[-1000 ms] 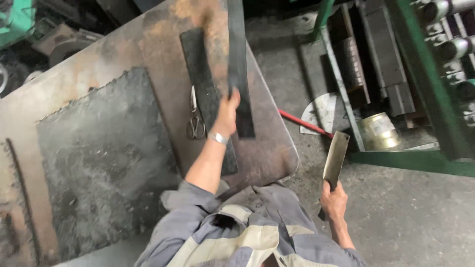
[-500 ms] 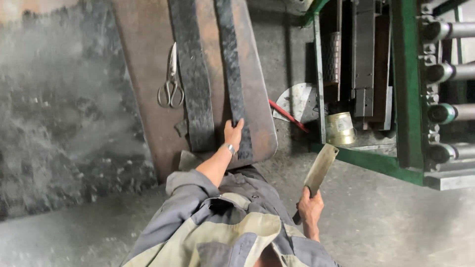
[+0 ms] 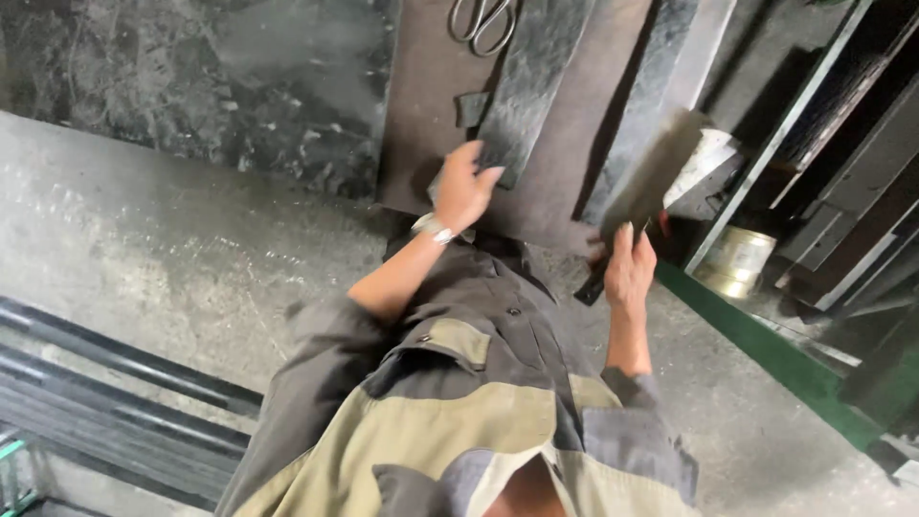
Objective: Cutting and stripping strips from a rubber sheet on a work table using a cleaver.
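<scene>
My right hand [image 3: 629, 271] is closed around the handle of a broad cleaver-like blade [image 3: 661, 163], which is blurred, so I cannot say exactly where its edge sits; it seems to lie just over the nearer end of the right-hand dark strip [image 3: 639, 105]. My left hand [image 3: 462, 187] presses half-curled, fingers spread, on the near end of the other dark strip [image 3: 536, 81], gripping nothing that I can make out.

The risk I see is closeness: both hands work at the same near edge of the rusty brown surface [image 3: 421, 124], and a glancing stroke could carry the blade left toward my fingers. The strip under my left hand could also slide off that edge, since its end reaches the rim.

To my right the room is tight: a green-framed rack [image 3: 766, 330] and a metal tin [image 3: 735, 258] stand near the blade hand, so a wide backswing might clip them. To my left the concrete floor [image 3: 172, 249] lies open. Beyond my left hand, scissors [image 3: 483, 21] rest on the surface, well apart from the blade.
</scene>
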